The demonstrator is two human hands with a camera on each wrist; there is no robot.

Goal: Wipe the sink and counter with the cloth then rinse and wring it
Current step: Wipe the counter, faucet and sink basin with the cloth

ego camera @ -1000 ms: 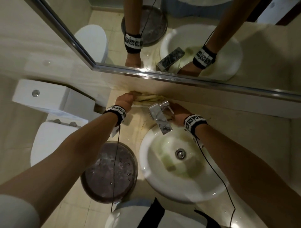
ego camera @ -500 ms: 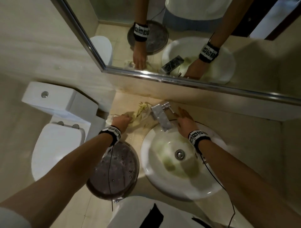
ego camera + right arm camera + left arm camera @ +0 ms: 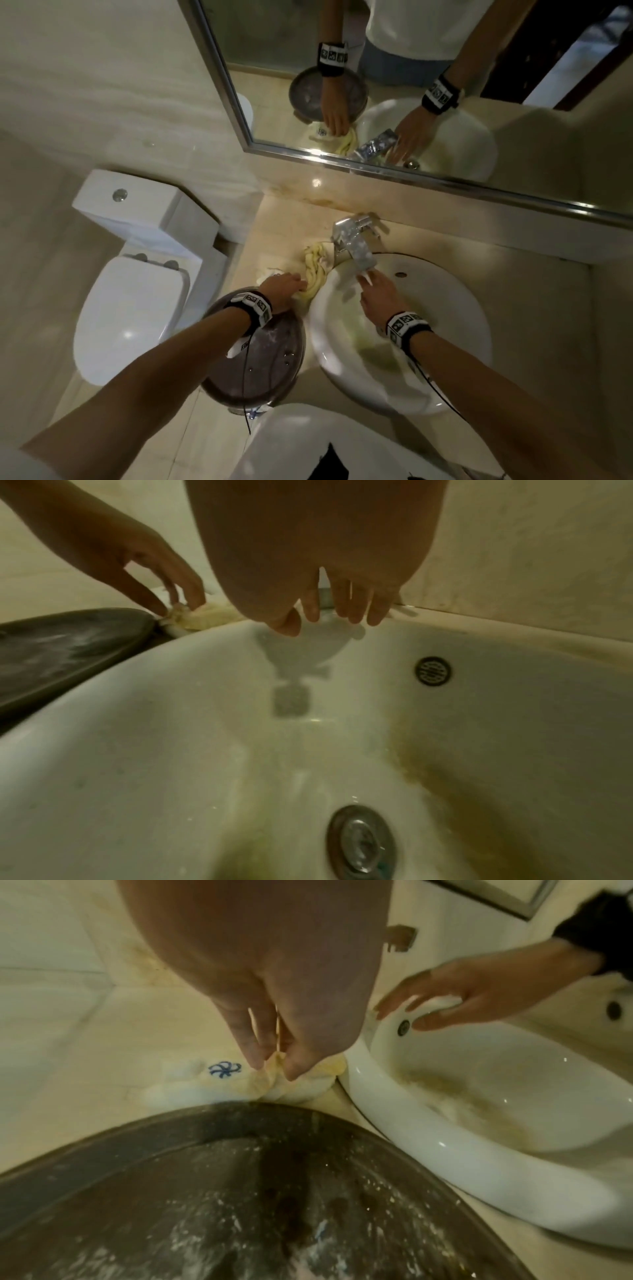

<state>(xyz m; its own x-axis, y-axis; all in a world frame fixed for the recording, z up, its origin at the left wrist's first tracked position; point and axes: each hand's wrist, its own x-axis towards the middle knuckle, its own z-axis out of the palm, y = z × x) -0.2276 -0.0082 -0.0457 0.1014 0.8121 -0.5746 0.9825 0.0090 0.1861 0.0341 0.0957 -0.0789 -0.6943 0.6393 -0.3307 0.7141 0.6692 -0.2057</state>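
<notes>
A twisted yellow-white cloth (image 3: 317, 270) lies on the beige counter (image 3: 513, 294), left of the faucet (image 3: 352, 243) and against the rim of the white sink (image 3: 472, 308). My left hand (image 3: 299, 287) pinches the cloth's near end; the left wrist view shows its fingertips (image 3: 253, 1058) closed on the cloth (image 3: 301, 1088), which bears a blue flower mark. My right hand (image 3: 368, 281) hovers with straight fingers over the back of the basin, under the spout, holding nothing. The right wrist view shows the right hand (image 3: 329, 615) above the stained sink (image 3: 171, 723).
A round dark metal lid (image 3: 253, 356) sits just left of the sink, under my left wrist. A white toilet (image 3: 126, 308) stands further left. A mirror (image 3: 411, 85) runs along the wall behind the counter. Yellow stains streak the basin around the drain (image 3: 361, 842).
My left hand has dragged the cloth from the back wall toward the front left of the counter. My right hand moved from beside the faucet to over the basin.
</notes>
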